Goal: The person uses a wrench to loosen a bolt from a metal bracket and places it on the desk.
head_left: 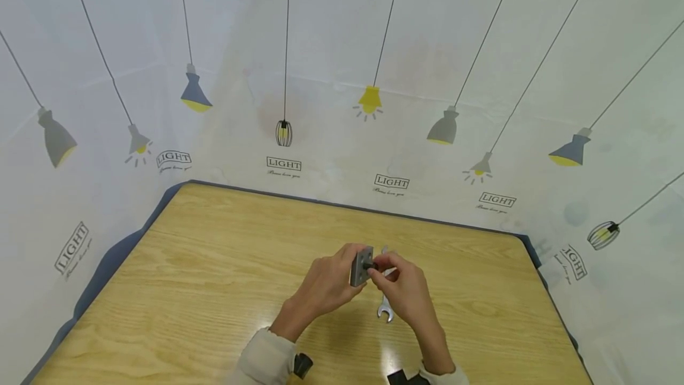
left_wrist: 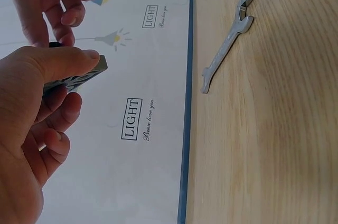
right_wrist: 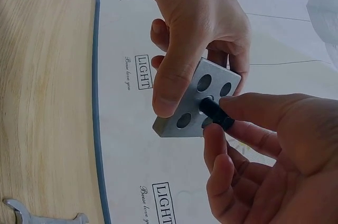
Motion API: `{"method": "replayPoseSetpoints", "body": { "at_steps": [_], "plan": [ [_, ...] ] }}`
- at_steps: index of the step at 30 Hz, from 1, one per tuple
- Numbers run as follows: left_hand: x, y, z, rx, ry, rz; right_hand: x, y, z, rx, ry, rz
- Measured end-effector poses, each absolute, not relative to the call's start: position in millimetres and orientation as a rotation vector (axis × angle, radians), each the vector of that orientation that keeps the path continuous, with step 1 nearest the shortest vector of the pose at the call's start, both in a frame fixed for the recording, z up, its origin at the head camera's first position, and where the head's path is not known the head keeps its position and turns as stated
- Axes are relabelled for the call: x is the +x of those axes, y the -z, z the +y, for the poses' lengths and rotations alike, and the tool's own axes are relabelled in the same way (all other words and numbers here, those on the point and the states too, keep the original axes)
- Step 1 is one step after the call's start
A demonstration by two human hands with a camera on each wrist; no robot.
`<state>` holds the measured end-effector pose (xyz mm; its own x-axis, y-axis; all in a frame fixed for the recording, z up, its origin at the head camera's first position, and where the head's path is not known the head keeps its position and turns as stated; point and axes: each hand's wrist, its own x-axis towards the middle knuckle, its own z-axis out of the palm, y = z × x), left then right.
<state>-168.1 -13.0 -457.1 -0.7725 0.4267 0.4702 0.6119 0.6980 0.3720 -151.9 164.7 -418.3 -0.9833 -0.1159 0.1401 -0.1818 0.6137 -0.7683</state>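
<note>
Above the table, my left hand (head_left: 328, 281) grips a grey metal plate (right_wrist: 193, 103) by its edge, thumb on one side and fingers behind. Several round holes show in the plate's face. A black bolt (right_wrist: 215, 113) stands out from the middle of that face, its end in or at the central hole; how deep it sits I cannot tell. My right hand (head_left: 408, 290) pinches the bolt's outer end between thumb and fingertips. In the left wrist view, the left thumb and the plate mostly hide the bolt. A silver open-end wrench (left_wrist: 227, 47) lies on the table below the hands.
The wooden table (head_left: 214, 260) has a light grain and a dark blue border (head_left: 320, 201) along its back edge. Behind and at the sides hangs a white sheet (head_left: 331, 34) printed with lamps and the word LIGHT.
</note>
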Motion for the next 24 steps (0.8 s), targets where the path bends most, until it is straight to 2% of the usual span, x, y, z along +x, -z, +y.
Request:
{"method": "replayPoseSetpoints", "body": {
  "at_steps": [24],
  "plan": [
    [-168.8, 456.3, -12.7, -0.811, 0.742, -2.553, -151.5, 418.3, 163.4, 0.293, -1.276, -2.754]
  ]
}}
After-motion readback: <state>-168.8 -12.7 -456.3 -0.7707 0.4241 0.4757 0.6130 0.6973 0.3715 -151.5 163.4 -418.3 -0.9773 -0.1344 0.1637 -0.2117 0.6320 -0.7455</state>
